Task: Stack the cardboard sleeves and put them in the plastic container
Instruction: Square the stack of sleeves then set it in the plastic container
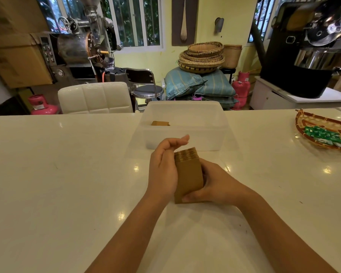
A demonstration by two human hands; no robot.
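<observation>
Big white desk (57, 174) fills most of the frame. Clear plastic container (185, 134) sits centre, a few cardboard sleeves (160, 123) already lying inside at its left. Just below it, mid-frame, a stack of sleeves (188, 172) stands upright: left hand (162, 170) presses flat against its side, fingers loose, right hand (211, 186) wraps around the bottom. Candy basket (303, 123) at right edge.
</observation>
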